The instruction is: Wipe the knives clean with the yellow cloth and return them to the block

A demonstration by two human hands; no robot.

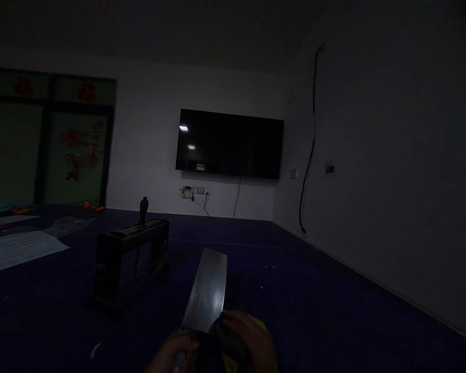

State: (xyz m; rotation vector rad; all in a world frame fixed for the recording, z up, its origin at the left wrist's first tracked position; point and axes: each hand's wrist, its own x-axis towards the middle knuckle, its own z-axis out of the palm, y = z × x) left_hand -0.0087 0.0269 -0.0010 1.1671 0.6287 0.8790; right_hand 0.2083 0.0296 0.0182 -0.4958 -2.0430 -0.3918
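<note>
A kitchen knife with a broad, shiny metal blade (207, 292) points up and away from me in the dim light. My left hand (174, 353) is closed around its handle at the bottom of the view. On the right side of the blade's base, my right hand (252, 339) is closed on a dark thing with yellow parts (233, 344); darkness hides what kind it is. This dark thing meets the lower part of the blade. To the left stands a black box-like frame (134, 259) with an upright knob handle (143, 210) on top.
Everything is on a dark blue surface (295, 311). Printed paper (21, 251) and clear plastic (68, 226) lie at the left, with small orange items (86, 204) farther back. White scraps are scattered about. A television (231, 145) hangs on the far wall; a black cable (308, 166) runs down the right wall.
</note>
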